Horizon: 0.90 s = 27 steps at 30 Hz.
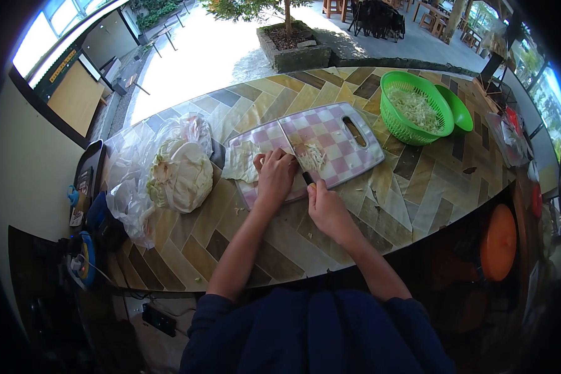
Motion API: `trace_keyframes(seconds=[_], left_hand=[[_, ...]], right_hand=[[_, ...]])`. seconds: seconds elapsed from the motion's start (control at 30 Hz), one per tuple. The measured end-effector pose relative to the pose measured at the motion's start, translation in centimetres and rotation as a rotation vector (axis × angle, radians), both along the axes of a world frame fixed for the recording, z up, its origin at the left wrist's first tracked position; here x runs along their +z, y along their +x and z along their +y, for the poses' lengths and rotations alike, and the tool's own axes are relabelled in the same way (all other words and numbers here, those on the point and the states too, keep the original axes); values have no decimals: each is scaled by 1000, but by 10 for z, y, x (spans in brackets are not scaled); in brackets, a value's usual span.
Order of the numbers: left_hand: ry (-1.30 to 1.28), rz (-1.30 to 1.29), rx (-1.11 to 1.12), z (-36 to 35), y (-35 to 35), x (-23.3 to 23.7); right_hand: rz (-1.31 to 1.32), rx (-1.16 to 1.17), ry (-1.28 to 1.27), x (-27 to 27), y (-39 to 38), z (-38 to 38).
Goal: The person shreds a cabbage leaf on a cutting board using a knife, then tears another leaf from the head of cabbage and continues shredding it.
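My right hand (321, 202) grips the black handle of a knife (287, 134), whose blade lies across a pink-and-white checkered cutting board (349, 161). Just left of the blade, my left hand (277, 171) presses with bent fingers on a pale piece of cabbage (241, 161). Thin cabbage shreds (311, 156) lie on the board to the right of the blade. Further left, a large cut cabbage (184, 174) rests on a clear plastic bag (128, 202). At the right, a green basket (396, 121) contains more shredded cabbage (414, 109).
Behind the basket sits a green bowl (458, 112). The table (262, 249) has a curved front edge by my body. Dark items and a blue round object (88, 258) crowd its left end; plastic packets (508, 140) lie at the right. An orange round seat (498, 243) stands below right.
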<state>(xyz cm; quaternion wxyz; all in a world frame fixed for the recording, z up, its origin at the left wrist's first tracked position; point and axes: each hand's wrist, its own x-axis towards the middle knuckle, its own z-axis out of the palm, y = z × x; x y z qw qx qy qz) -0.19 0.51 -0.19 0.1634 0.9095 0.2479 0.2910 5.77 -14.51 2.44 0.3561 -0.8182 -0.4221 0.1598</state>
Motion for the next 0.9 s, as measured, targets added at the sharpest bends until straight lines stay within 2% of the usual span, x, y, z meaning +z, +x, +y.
trace_keyframes(seconds=[0.37, 0.9], left_hand=[[-77, 24, 12, 0, -3, 9], [-85, -24, -17, 4, -2, 4]], right_hand=[[174, 2, -17, 11, -2, -32], [76, 21, -74, 15, -8, -26]])
